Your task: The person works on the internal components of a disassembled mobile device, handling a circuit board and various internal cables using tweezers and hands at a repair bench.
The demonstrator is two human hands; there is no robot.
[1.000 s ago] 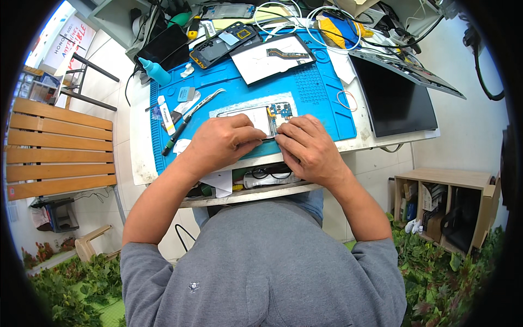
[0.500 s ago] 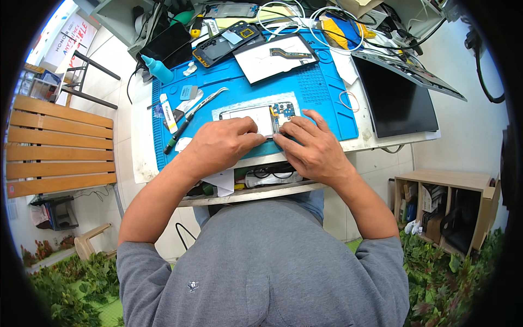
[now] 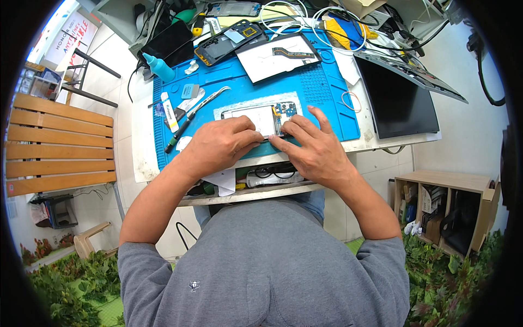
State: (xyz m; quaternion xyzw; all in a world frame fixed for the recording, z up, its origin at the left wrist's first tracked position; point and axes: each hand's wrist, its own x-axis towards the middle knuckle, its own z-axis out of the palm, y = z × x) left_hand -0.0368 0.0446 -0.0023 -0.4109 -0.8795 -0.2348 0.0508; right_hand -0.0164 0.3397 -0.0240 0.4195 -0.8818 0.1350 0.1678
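An opened phone with its battery and circuit board exposed lies on a pale pad on the blue mat. My left hand has its curled fingertips closed on the phone's near left part. My right hand grips its near right edge with bent fingertips, while one outer finger is lifted clear. Left of the phone are tweezers, a dark-handled tool and a white tube. Above it, a white-topped panel carries a flex cable.
Dark phone parts, a blue bottle and coiled cables crowd the back. A laptop screen assembly covers the right side. Below the mat is an open shelf with odds and ends. A slatted wooden bench stands left.
My right hand's outer finger has lifted and spread away from the others, and its fingertips have shifted slightly left along the phone's edge. My left hand stays at the phone with slight movement.
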